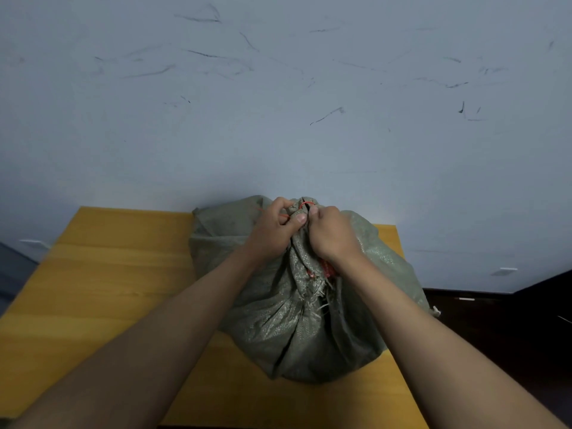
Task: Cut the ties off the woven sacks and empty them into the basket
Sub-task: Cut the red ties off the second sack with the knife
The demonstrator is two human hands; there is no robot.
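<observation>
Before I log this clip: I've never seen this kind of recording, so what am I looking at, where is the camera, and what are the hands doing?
There is no machine here. A person wears one wide-angle camera on the head, looking forward and down, so both bare forearms reach in from the bottom edge. On a yellow wooden table against a scuffed pale wall sits a full grey-green woven sack, its neck gathered upward. The left hand and the right hand both grip that bunched neck, their fingers curled at the thin red tie around it. No cutting tool and no basket are in view.

Head view, steeply down, close above table (102,274)
</observation>
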